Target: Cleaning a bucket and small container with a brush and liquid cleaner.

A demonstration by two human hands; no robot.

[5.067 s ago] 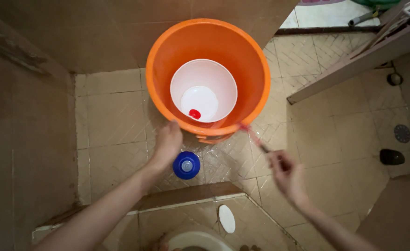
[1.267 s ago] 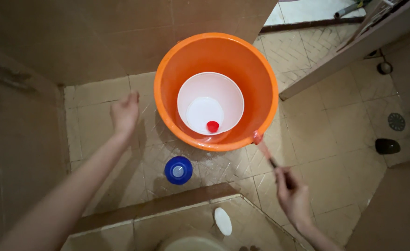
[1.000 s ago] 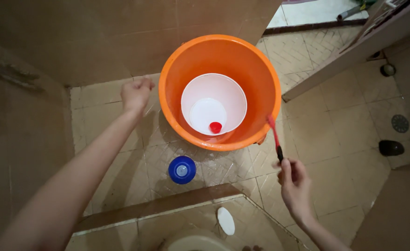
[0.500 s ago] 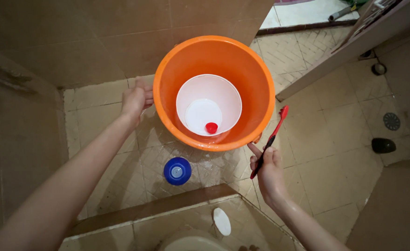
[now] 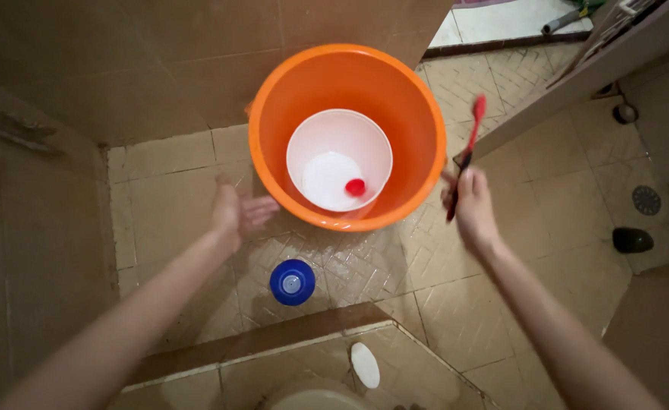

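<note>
Head view: right hand (image 5: 471,205) is holding a red brush (image 5: 468,148) upright, fingers clamped on its dark handle, just right of the orange bucket (image 5: 274,99). The brush's lower end is sticking out below the fist, bristles too blurred to make out. Left hand (image 5: 236,212) is hovering open, fingers apart, just left of the bucket's near rim, touching nothing. A white bowl (image 5: 312,140) is sitting inside the bucket with a small red cap (image 5: 355,187) in it. A blue bottle (image 5: 292,282) is standing on the tiled floor (image 5: 175,182) near the left hand, seen from above. A white oval piece (image 5: 365,364) is lying on the ledge below; the pale thing at the bottom edge is cut off.
</note>
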